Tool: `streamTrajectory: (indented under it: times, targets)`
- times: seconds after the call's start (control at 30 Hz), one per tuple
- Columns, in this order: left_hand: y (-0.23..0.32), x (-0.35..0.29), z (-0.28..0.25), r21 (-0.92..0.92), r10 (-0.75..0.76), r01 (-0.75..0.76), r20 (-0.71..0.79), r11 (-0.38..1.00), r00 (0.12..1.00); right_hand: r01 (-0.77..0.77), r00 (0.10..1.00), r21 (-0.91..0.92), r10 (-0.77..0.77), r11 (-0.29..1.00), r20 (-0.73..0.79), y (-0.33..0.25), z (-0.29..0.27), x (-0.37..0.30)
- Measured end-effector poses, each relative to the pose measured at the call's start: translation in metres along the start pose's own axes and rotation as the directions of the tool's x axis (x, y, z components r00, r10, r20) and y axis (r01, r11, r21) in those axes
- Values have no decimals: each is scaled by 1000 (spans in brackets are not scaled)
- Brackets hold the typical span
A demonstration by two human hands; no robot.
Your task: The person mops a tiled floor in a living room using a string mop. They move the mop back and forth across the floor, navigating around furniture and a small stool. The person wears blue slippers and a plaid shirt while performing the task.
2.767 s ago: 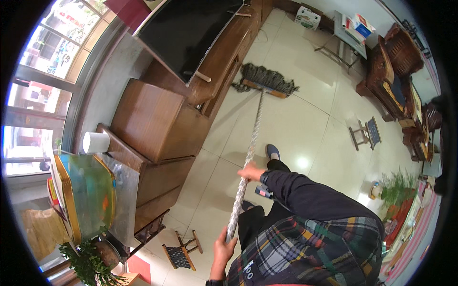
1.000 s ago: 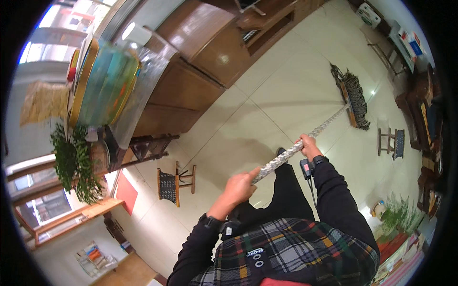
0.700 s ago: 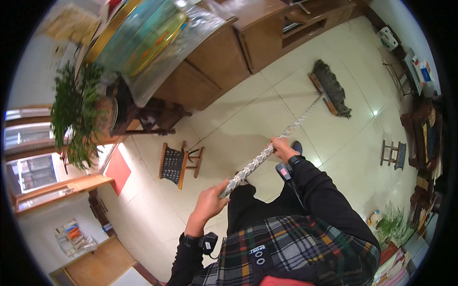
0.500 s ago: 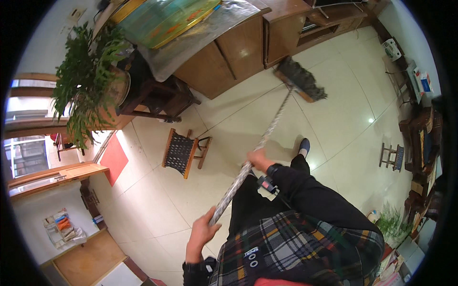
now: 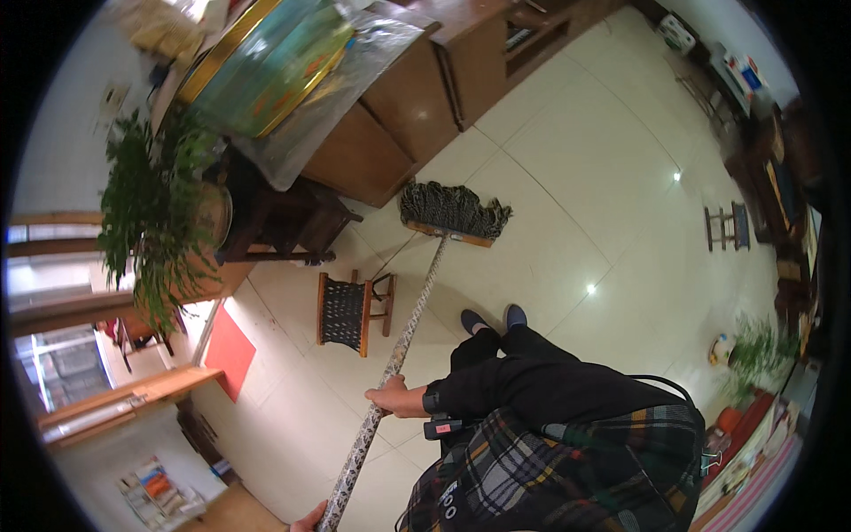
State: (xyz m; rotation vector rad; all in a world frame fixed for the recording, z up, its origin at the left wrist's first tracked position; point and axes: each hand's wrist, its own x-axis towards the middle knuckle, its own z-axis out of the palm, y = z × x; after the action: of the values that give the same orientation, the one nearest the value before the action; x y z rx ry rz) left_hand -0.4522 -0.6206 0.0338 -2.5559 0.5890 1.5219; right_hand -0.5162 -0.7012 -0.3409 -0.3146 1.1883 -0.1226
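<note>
A mop with a patterned grey-white handle [image 5: 403, 350] slants from the lower edge up across the floor. Its dark, stringy head [image 5: 454, 209] lies on the pale tiles along a wooden bar, close to the wooden cabinet. Midway down the handle, my right hand [image 5: 396, 397] is wrapped round it. My left hand [image 5: 309, 518] grips the handle's near end at the picture's bottom edge, where it is partly cut off. Just left of the handle stands a folding stool [image 5: 344, 312] with a black woven seat.
Wooden cabinets [image 5: 368, 146] line the far side, with a fish tank [image 5: 266, 66] on top. A potted plant [image 5: 155, 213] stands on a dark wooden stand at left. A red mat [image 5: 230, 348] lies by the doorway. A second small stool [image 5: 728, 227] and dark furniture are at right.
The mop head has slid left and nearer across the tiles, toward the woven stool. Both hands have moved down and left with the handle. My feet now stand side by side.
</note>
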Motion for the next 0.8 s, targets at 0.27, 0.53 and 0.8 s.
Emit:
streamTrajectory:
  times: [0.27, 0.53, 0.8]
  targets:
    - [65, 36, 26, 400, 28, -99, 180, 911, 983, 147, 959, 79, -122, 986, -257, -43, -86, 24]
    - [85, 144, 145, 329, 399, -436, 177, 838, 900, 414, 902, 103, -393, 904, -179, -49, -267, 70]
    - [143, 201, 257, 308, 705, -747, 256, 589, 662, 370, 821, 117, -265, 922, -506, -89, -407, 78]
